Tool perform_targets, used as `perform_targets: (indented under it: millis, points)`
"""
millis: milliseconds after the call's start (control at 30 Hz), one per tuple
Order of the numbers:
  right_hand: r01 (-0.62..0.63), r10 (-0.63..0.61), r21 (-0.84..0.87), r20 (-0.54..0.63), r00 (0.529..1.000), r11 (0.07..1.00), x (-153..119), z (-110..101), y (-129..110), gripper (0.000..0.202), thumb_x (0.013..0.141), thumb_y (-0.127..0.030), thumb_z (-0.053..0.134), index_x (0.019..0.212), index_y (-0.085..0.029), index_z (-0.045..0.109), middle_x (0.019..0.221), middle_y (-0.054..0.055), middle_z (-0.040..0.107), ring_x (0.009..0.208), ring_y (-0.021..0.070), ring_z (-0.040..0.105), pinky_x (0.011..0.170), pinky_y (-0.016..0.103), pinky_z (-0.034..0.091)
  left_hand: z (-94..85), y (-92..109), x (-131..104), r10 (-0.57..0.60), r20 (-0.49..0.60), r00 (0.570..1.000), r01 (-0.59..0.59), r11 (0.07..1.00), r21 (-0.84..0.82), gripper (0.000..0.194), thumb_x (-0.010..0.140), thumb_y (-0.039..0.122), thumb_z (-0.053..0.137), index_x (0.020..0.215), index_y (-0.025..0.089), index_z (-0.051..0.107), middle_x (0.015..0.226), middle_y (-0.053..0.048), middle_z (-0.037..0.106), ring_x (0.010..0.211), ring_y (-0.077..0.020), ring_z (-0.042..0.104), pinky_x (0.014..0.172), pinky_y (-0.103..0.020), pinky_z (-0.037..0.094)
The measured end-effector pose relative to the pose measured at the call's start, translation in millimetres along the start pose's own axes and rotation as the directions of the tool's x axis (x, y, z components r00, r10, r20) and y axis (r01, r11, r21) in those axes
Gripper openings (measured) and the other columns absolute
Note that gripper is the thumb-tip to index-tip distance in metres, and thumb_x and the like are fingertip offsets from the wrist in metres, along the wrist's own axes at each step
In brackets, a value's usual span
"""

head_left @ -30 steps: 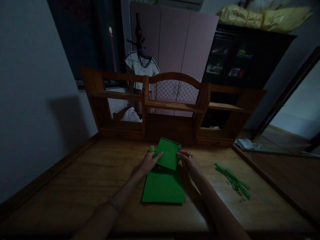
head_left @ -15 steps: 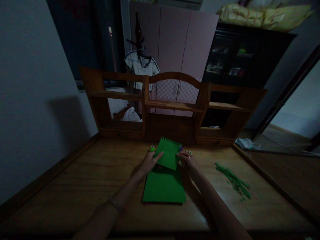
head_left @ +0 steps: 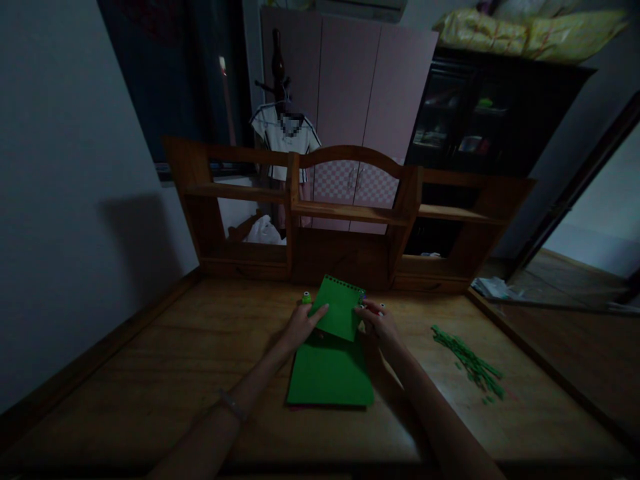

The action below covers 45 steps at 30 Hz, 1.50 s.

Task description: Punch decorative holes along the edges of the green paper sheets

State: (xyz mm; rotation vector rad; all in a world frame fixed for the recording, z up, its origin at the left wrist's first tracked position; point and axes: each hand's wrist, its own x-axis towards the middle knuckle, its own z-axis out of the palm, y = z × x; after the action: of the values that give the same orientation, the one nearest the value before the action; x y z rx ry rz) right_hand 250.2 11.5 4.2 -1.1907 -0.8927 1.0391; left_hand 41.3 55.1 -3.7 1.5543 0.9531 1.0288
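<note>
A green sheet (head_left: 341,305) with a row of holes along its top edge is tilted above the desk. My left hand (head_left: 302,325) grips its left edge, thumb on top. At its right edge my right hand (head_left: 381,327) has its fingers closed around something small and dark that I cannot make out. Beneath the sheet lies a larger green sheet or pad (head_left: 330,377), partly covered by it. A small green item with an eye-like top (head_left: 307,298) shows just behind my left hand.
Thin green strips (head_left: 467,357) lie in a pile on the wooden desk (head_left: 165,360) at the right. A wooden shelf unit (head_left: 350,212) stands along the back edge. White papers or a bag (head_left: 495,288) sit beyond the right rim.
The view has shifted slightly. My right fingers have moved a little at the sheet's right edge; my left hand keeps its hold.
</note>
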Motion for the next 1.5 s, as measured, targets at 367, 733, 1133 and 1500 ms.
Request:
perform_targets:
  millis: [367,733,1133,1500]
  points:
    - [-0.086,0.08,0.095,0.069,0.994,0.992,-0.2,1.8,-1.0,0.035,0.055,-0.039,0.077,0.072,-0.019,0.055,0.041,-0.011,0.033,0.034,0.0039,0.024,0.034,0.02,0.014,-0.2,-0.4,0.4,-0.001,0.011,1.0,0.001,1.0,0.0,0.044,0.075,0.055,0.058,0.076,0.011,0.063,0.072,-0.007,0.067,0.056,-0.0165,0.061,0.045,-0.024,0.048]
    - [-0.071,0.065,0.094,0.065,0.996,0.993,1.8,-2.4,0.4,0.031,0.061,-0.041,0.073,0.074,-0.018,0.058,0.043,-0.01,0.031,0.036,0.0038,0.022,0.034,0.019,0.014,0.0,2.9,-1.7,0.009,0.009,1.0,-0.009,1.0,0.022,0.044,0.076,0.055,0.056,0.075,0.011,0.062,0.071,-0.006,0.066,0.054,-0.016,0.06,0.044,-0.025,0.048]
    - [-0.047,0.044,0.1,0.033,0.998,0.994,-3.2,1.3,-6.3,0.032,0.057,-0.042,0.075,0.073,-0.018,0.06,0.042,-0.01,0.031,0.036,0.0041,0.021,0.036,0.021,0.012,-0.5,0.1,0.1,0.023,0.002,1.0,-0.023,0.999,0.045,0.044,0.077,0.056,0.055,0.07,0.012,0.06,0.068,-0.006,0.065,0.052,-0.0156,0.06,0.043,-0.024,0.048]
    - [0.0,0.0,0.096,0.0,1.0,0.995,-4.5,1.0,-7.4,0.035,0.057,-0.039,0.077,0.079,-0.017,0.062,0.043,-0.01,0.036,0.036,0.0038,0.025,0.035,0.02,0.016,0.4,3.3,-1.8,-0.008,0.003,1.0,0.008,1.0,0.014,0.043,0.076,0.055,0.057,0.072,0.012,0.061,0.067,-0.006,0.065,0.05,-0.0148,0.059,0.042,-0.023,0.047]
